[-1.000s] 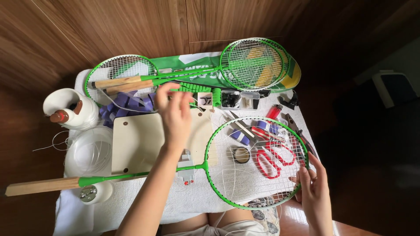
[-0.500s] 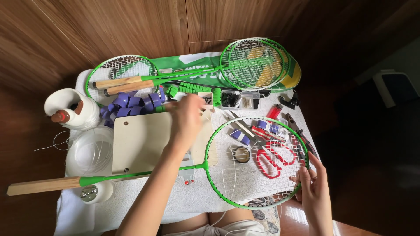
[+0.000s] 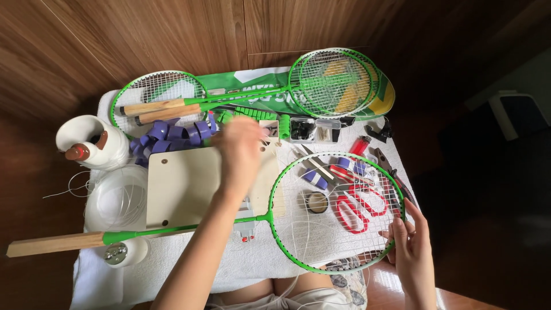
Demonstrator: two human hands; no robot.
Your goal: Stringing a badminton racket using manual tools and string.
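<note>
A green badminton racket point(image 3: 272, 195) with a wooden handle point(image 3: 51, 244) lies across a white towel point(image 3: 189, 270), its string bed partly strung. My right hand point(image 3: 408, 244) grips the lower right rim of its head. My left hand point(image 3: 241, 146) hovers, blurred by motion, over the top edge of a beige board point(image 3: 183, 189), just below green grommet strips point(image 3: 252, 115) and small boxes point(image 3: 313, 131). Its fingers are too blurred to read. Red scissors point(image 3: 359, 206) and a small tape roll point(image 3: 315, 202) lie under the racket's strings.
Two more green rackets point(image 3: 330, 83) point(image 3: 158, 95) rest on a green bag point(image 3: 247, 86) at the back. Purple tape rolls point(image 3: 172, 135), a white string spool point(image 3: 94, 143) and a clear string coil point(image 3: 117, 195) sit left. Pliers point(image 3: 396, 178) and a red lighter point(image 3: 360, 146) lie right.
My left hand moved right from the purple rolls, then drifted back slightly left, now blurred. The right hand and racket stayed nearly still.
</note>
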